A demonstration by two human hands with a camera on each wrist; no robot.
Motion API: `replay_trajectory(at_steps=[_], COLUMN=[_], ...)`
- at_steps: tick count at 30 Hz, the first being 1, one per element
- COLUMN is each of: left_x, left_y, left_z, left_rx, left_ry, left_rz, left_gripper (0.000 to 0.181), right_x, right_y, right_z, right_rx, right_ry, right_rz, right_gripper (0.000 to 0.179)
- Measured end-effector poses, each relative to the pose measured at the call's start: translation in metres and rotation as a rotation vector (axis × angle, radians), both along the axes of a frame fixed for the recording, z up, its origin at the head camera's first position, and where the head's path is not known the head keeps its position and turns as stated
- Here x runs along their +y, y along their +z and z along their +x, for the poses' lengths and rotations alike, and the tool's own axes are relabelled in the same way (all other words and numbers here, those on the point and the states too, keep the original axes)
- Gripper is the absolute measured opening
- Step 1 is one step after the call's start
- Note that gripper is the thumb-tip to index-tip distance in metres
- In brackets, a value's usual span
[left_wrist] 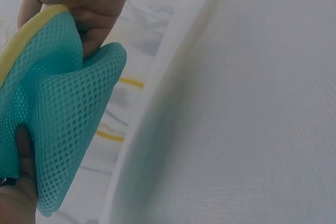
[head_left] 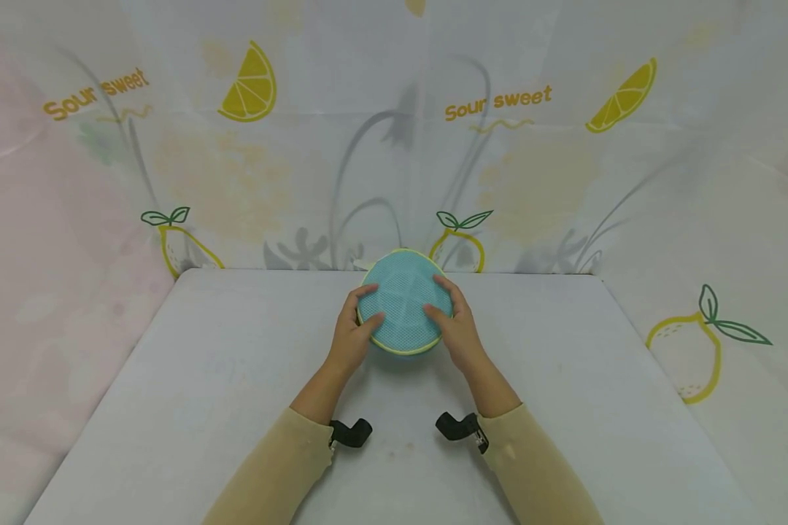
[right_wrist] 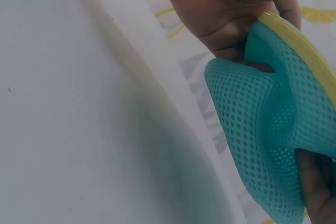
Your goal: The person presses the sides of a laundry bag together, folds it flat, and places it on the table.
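A round turquoise mesh laundry bag (head_left: 403, 302) with yellow edging is held up above the far part of the table, its mesh face towards the head camera. On its left side my left hand (head_left: 352, 339) grips the rim, thumb on the face. The right hand (head_left: 462, 337) grips the opposite side in the same way, thumb and a finger over the mesh. Both wrist views show the bag's underside folded inward, with fingers reaching behind and into the fold. Some fingertips are hidden there.
A white table (head_left: 236, 394) lies beneath the hands. Behind it hangs a pale curtain (head_left: 341, 73) printed with lemons and lettering, meeting the table's back edge. Black wrist camera mounts (head_left: 353, 433) stick out from both beige sleeves (head_left: 282, 459).
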State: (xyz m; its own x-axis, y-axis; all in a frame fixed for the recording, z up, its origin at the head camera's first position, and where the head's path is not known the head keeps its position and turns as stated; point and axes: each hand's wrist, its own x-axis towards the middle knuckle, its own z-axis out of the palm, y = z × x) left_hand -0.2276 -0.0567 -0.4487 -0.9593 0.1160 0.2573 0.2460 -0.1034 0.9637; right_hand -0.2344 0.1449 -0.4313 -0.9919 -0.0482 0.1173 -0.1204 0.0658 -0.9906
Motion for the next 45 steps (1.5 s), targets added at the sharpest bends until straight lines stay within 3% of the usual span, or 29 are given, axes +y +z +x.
replay_trajectory(at_steps=[7,22,27,39,45], left_x=[-0.0013,-0.0011,-0.0009,-0.0014,-0.0041], left_y=[0.0015,-0.0019,0.001,0.0,-0.0005], left_z=[0.0009,-0.0024,-0.0026,-0.0013,-0.0019], left_rx=[0.001,-0.003,-0.01,0.053,0.065], left_ry=[-0.027,-0.015,-0.023,0.009,-0.021], left_rz=[0.004,-0.018,-0.049,-0.131,-0.131], left_gripper=[0.05,0.052,0.054,0.053,0.054], right_x=[0.0046,0.0063,0.006,0.0063,0.0064], right_y=[-0.0004,0.0013,0.0031,0.0047,0.0048], right_z=[-0.0009,-0.0009,-0.0009,0.001,0.0016], right_rx=[0.029,-0.041,-0.066,-0.091,-0.099], right_ry=[0.056,0.187,0.197,0.202,0.2], right_rz=[-0.046,-0.163,-0.177,-0.175,-0.175], right_gripper=[0.061,0.064,0.064,0.063,0.063])
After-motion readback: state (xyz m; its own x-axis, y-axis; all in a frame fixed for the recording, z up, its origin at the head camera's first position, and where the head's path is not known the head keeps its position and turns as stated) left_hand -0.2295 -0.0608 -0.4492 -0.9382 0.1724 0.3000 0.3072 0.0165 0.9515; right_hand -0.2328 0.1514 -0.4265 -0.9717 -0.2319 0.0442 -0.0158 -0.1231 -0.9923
